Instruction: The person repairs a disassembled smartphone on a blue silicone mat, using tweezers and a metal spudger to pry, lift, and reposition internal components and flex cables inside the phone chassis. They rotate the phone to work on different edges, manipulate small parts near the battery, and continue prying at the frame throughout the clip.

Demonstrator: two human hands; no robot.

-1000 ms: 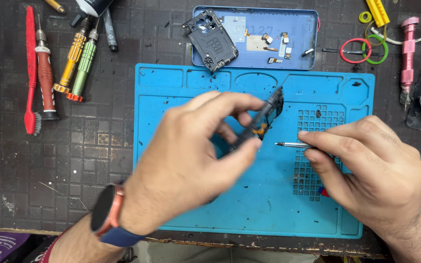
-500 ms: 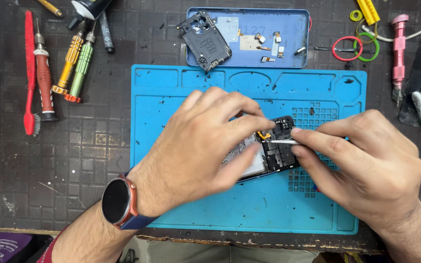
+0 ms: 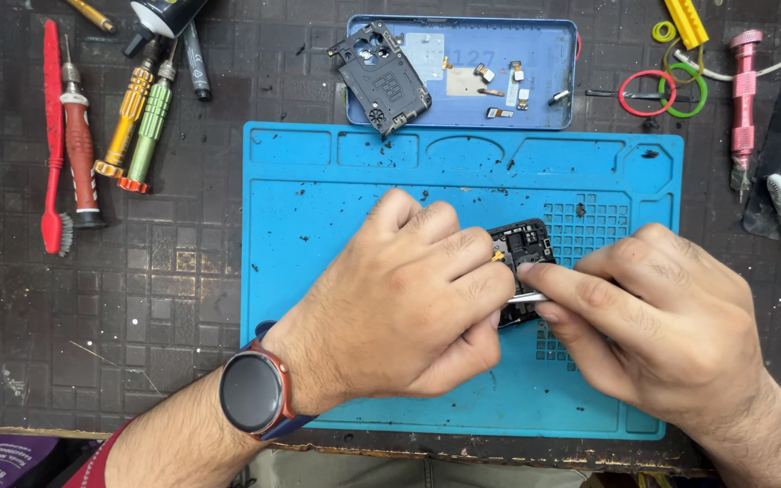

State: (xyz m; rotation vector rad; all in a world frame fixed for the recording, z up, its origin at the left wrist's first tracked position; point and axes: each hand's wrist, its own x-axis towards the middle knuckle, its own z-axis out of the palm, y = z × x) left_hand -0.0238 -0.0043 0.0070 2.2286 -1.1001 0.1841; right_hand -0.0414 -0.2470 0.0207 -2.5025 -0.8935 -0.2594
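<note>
A: Where the head camera looks down, what do the 2 hands have?

B: The left hand (image 3: 409,307) covers an opened phone (image 3: 522,262) on the blue mat (image 3: 318,271), its fingers (image 3: 463,248) curled together and clamped along the phone's left side. Only the phone's upper right corner shows, black with small parts exposed.

A: And the right hand?

B: The right hand (image 3: 662,325) pinches a thin metal tool (image 3: 528,296), likely tweezers, fingers pressed together on it. Its tip lies at the phone's right edge, touching or just beside it; I cannot tell which.

A: Which way does the phone lie from that tip?

B: Directly to the left of it, with the tool pointing leftward. The phone's long axis is mostly hidden under the left hand. Both hands are right at it; the left one holds it.

A: Anything else around?

B: A blue tray (image 3: 553,113) above the mat with a black frame piece (image 3: 380,77) and small parts, screwdrivers (image 3: 142,126) at the left of the worktop (image 3: 137,316), and a watch (image 3: 250,393) on the left wrist.
</note>
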